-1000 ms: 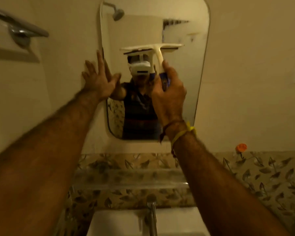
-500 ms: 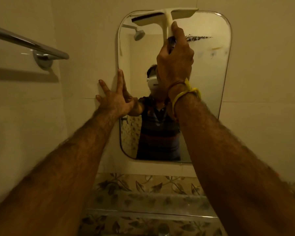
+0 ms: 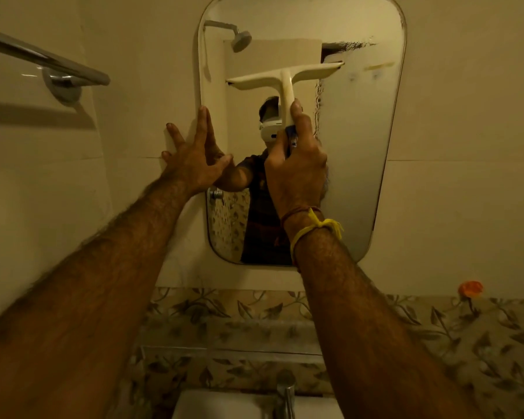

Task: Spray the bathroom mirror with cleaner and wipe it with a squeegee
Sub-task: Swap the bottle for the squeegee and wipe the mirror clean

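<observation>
The top edge of the mirror runs out of frame, and the basin and tap below are cut off at the bottom; whether the squeegee blade actually touches the glass cannot be made out. Plain cream tiles cover the wall, a chrome towel rail is fixed at upper left, and a band of leaf-patterned tile runs under the mirror, with a small orange object at its upper edge. A narrow ledge sits above the basin. The right hand, yellow thread at the wrist, curls tightly around the handle of a white T-shaped squeegee, its blade lying slightly tilted across the mirror's upper middle. The glass right of the blade looks hazy, the left part clearer. The left hand presses with spread, straight fingers across the mirror's left edge and the wall.
</observation>
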Demonstrator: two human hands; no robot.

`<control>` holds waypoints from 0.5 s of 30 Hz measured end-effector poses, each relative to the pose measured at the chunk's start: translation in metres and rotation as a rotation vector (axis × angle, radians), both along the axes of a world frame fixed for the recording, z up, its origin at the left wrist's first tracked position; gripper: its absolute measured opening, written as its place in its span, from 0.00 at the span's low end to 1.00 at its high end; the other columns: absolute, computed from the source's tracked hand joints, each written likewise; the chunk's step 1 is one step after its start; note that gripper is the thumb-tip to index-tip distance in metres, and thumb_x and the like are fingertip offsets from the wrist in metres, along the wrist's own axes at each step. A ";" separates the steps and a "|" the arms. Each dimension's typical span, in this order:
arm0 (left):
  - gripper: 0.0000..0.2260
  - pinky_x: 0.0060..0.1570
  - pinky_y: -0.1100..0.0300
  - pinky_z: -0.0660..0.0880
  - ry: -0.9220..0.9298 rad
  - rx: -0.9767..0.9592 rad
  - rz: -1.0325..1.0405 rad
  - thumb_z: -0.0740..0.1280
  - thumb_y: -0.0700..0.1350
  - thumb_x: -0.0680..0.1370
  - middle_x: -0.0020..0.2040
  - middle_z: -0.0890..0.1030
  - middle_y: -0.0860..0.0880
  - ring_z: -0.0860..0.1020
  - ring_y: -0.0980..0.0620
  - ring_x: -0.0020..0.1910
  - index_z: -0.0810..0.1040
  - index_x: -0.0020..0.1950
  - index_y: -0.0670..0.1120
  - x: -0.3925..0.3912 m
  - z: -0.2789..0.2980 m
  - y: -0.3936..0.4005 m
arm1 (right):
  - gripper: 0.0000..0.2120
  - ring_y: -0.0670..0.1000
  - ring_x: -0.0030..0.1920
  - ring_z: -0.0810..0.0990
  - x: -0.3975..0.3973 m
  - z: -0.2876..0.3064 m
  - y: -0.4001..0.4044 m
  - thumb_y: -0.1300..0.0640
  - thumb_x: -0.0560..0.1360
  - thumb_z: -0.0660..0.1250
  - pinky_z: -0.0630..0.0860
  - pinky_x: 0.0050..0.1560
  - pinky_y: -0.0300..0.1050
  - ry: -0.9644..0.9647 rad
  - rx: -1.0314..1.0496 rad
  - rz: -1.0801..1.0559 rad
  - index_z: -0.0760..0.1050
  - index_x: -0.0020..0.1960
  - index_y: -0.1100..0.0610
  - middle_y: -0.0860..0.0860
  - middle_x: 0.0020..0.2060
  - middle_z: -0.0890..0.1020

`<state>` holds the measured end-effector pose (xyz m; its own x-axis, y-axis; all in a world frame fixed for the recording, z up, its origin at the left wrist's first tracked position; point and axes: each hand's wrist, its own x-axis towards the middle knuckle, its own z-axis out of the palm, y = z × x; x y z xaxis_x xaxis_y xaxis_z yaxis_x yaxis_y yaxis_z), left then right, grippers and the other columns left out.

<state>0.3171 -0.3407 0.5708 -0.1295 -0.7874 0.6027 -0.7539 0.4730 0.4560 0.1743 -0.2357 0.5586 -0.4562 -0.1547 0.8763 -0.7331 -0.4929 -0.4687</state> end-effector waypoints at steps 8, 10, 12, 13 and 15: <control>0.32 0.73 0.38 0.59 0.033 -0.034 0.040 0.58 0.52 0.83 0.80 0.44 0.41 0.59 0.33 0.75 0.40 0.78 0.63 0.011 -0.013 0.010 | 0.24 0.53 0.52 0.79 0.005 -0.047 0.011 0.60 0.77 0.64 0.82 0.52 0.52 -0.054 0.057 0.016 0.68 0.72 0.53 0.58 0.56 0.79; 0.31 0.74 0.41 0.57 0.054 -0.051 0.016 0.57 0.52 0.83 0.80 0.46 0.42 0.55 0.35 0.77 0.41 0.79 0.61 0.013 -0.021 0.010 | 0.24 0.57 0.56 0.80 0.006 -0.063 0.013 0.59 0.77 0.63 0.81 0.53 0.56 -0.062 0.100 0.021 0.68 0.73 0.53 0.59 0.59 0.79; 0.31 0.75 0.42 0.54 0.060 -0.058 -0.014 0.57 0.51 0.83 0.81 0.45 0.43 0.52 0.38 0.78 0.41 0.79 0.59 0.014 -0.029 0.010 | 0.24 0.59 0.57 0.79 0.009 -0.082 0.017 0.59 0.78 0.62 0.81 0.53 0.58 -0.062 0.142 0.008 0.67 0.73 0.52 0.60 0.60 0.78; 0.30 0.75 0.42 0.53 0.063 -0.048 -0.034 0.57 0.51 0.83 0.81 0.45 0.44 0.50 0.39 0.78 0.42 0.80 0.58 0.013 -0.033 0.009 | 0.24 0.60 0.57 0.79 0.010 -0.093 0.020 0.59 0.78 0.62 0.81 0.52 0.59 -0.068 0.163 0.011 0.67 0.73 0.52 0.60 0.60 0.78; 0.29 0.76 0.42 0.50 0.083 -0.011 -0.079 0.56 0.50 0.84 0.81 0.44 0.46 0.48 0.39 0.79 0.43 0.80 0.59 0.013 -0.042 0.007 | 0.24 0.60 0.54 0.80 0.014 -0.117 0.026 0.58 0.78 0.62 0.81 0.50 0.58 -0.080 0.211 0.001 0.66 0.74 0.51 0.60 0.57 0.79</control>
<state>0.3303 -0.3333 0.5291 -0.1405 -0.7699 0.6225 -0.6741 0.5349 0.5095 0.1883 -0.2100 0.4413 -0.5224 -0.3317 0.7855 -0.6889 -0.3787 -0.6181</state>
